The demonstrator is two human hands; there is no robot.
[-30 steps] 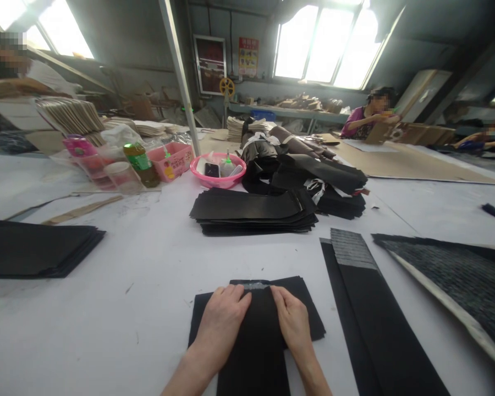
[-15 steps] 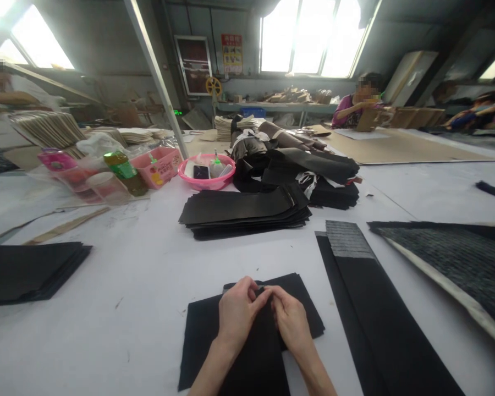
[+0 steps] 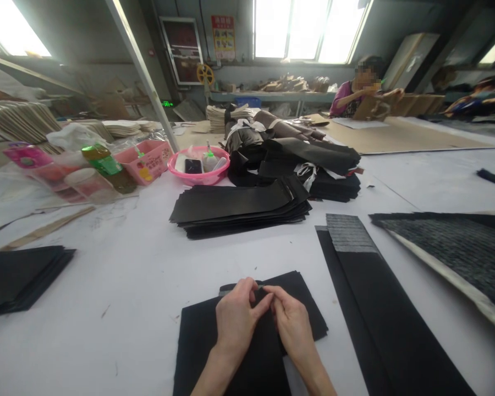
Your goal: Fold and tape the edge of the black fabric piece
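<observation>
A black fabric piece (image 3: 198, 341) lies flat on the white table (image 3: 119, 286) right in front of me, with a narrower black strip on top of it. My left hand (image 3: 236, 319) and my right hand (image 3: 292, 324) meet at the strip's far end. Fingers of both hands are curled and pinched together at that top edge, where a thin pale strip (image 3: 226, 292) shows. What exactly sits between the fingertips is too small to make out.
A stack of long black pieces (image 3: 239, 208) lies ahead, a heap of dark fabric (image 3: 301, 159) behind it. Long black strips (image 3: 375, 319) run along my right, a dark textured sheet (image 3: 457, 258) farther right, a black stack (image 3: 16, 275) left. Pink bowl (image 3: 198, 165), pink basket (image 3: 148, 159), bottle (image 3: 107, 165). Other people work behind.
Both hands went from lying flat on the strip to pinching at its far edge with fingertips together. My view has drifted slightly right and the fabric sits a little lower.
</observation>
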